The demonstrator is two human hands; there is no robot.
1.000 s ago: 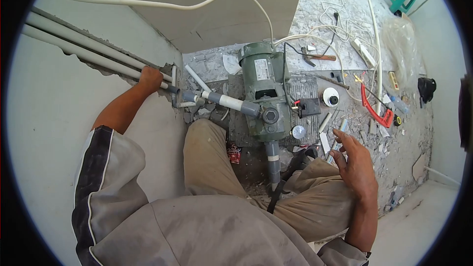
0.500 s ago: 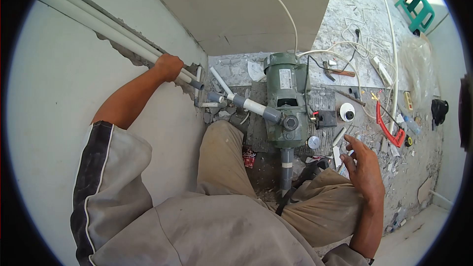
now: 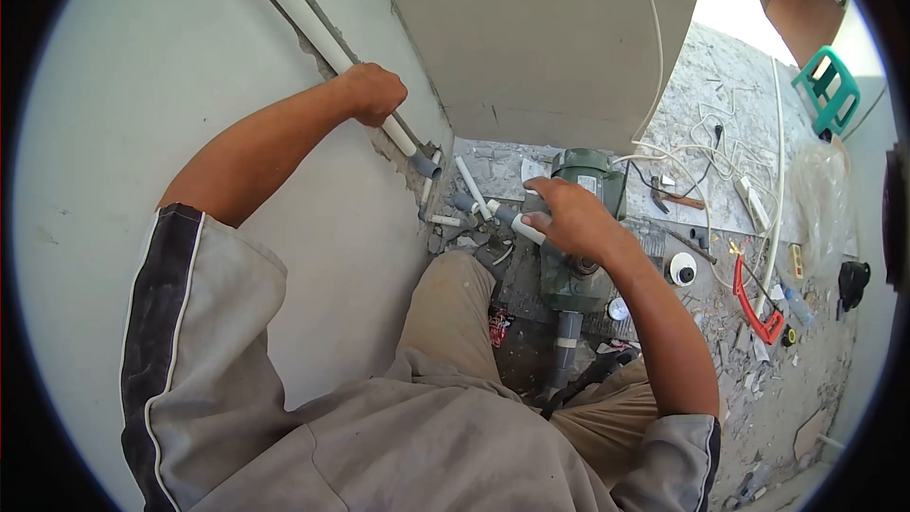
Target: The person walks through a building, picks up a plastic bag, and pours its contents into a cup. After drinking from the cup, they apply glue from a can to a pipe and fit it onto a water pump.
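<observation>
My left hand (image 3: 377, 93) is wrapped around a white PVC pipe (image 3: 399, 136) that runs along a chiselled groove in the wall. A grey fitting (image 3: 426, 167) caps the lower end of that pipe. Over the green water pump (image 3: 566, 296), my right hand (image 3: 576, 220) reaches with thumb and fingers apart and nothing between them. Its thumb is close above the pump's short white side pipe (image 3: 523, 228), which points toward the wall. Part of the pump body is hidden behind this hand. A grey pipe with a white band (image 3: 566, 341) runs down from the pump.
Loose white pipe pieces (image 3: 471, 185) and rubble lie by the wall corner. Right of the pump are a hammer (image 3: 678, 199), a red hacksaw (image 3: 754, 308), a roll of white tape (image 3: 682, 269) and trailing cables. Farther back stands a green stool (image 3: 829, 90).
My right hand has moved from beside my knee, up and left over the pump. My left hand still grips the wall pipe, whose end now shows a bent grey fitting. The view has shifted.
</observation>
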